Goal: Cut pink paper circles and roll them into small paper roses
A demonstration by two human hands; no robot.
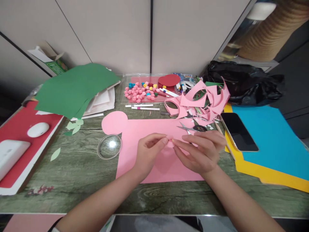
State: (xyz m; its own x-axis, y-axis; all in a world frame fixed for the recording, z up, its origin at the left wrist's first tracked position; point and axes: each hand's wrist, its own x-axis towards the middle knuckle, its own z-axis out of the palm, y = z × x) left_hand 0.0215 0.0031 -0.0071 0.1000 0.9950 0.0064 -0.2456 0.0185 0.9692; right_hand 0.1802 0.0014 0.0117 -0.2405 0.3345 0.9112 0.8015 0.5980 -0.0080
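My left hand [149, 149] and my right hand [201, 151] meet over a pink paper sheet [145, 129] on the green wood-grain table [79, 167]. Between the fingertips of both hands is a small pink paper piece [170, 140], pinched from each side. Both hands have curled fingers. Scissors [191, 128] lie on the sheet just beyond my right hand. A heap of pink paper offcuts [202, 100] lies behind them.
A clear tape roll [109, 146] sits left of the sheet. Small rolled paper flowers [141, 91], markers [145, 107], green paper [74, 88], a phone [238, 131] on blue and yellow sheets [270, 141], a black bag [243, 83], and a mouse [38, 129] on a red mat surround the work spot.
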